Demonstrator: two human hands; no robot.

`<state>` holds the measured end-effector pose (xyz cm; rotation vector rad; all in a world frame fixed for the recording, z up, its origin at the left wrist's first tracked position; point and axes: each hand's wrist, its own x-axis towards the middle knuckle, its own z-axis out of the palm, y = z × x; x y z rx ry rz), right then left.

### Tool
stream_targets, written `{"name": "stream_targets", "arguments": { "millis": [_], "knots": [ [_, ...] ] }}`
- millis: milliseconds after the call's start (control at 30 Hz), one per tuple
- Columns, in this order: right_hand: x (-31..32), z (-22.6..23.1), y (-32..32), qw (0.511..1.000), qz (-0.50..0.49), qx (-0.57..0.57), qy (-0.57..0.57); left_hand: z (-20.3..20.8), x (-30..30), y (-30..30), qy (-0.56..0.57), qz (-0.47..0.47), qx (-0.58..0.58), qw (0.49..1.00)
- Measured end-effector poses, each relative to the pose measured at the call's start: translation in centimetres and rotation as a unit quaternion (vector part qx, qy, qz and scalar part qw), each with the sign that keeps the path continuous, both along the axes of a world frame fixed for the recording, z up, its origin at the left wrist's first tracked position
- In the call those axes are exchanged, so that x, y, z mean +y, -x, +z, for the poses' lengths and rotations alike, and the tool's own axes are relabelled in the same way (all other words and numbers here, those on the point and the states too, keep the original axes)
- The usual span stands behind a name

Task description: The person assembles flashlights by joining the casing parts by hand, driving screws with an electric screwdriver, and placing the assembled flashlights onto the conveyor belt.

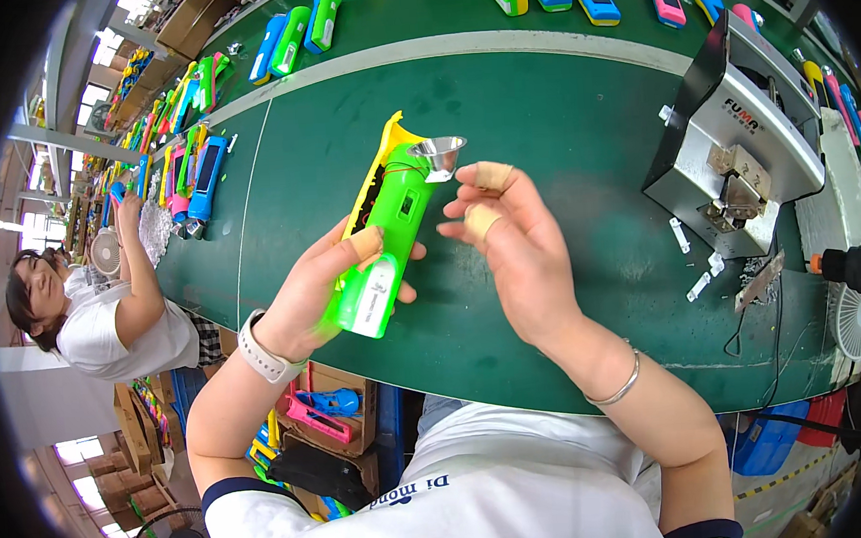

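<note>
Left hand (307, 293) grips the green casing (396, 234), likely light, stiff, best held mid-body; right hand (522, 250), loosely spread, hangs beside the far-end reflector (440, 150), contact unclear.

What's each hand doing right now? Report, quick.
Left hand: closed, holding the green flashlight.
Right hand: part open, nothing visible in it, near the metal cup.

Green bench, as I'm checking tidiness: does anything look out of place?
Yes: small white pieces lie scattered beside the silver machine, in no order. The held green casing also looks open, its yellow part not flush.
</note>
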<state>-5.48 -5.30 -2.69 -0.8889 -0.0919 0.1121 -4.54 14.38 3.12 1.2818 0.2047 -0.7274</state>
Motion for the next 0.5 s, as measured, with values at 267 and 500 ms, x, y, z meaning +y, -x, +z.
{"name": "stream_targets", "arguments": {
  "millis": [267, 500],
  "knots": [
    [-0.3, 0.1, 0.8, 0.971, -0.018, -0.214, 0.106, 0.5, 0.2, 0.6, 0.026, -0.049, 0.037, 0.998],
    [-0.9, 0.3, 0.3, 0.718, -0.027, -0.598, 0.354, 1.6, 0.2, 0.8, -0.011, -0.074, 0.06, 0.995]
  ]
}}
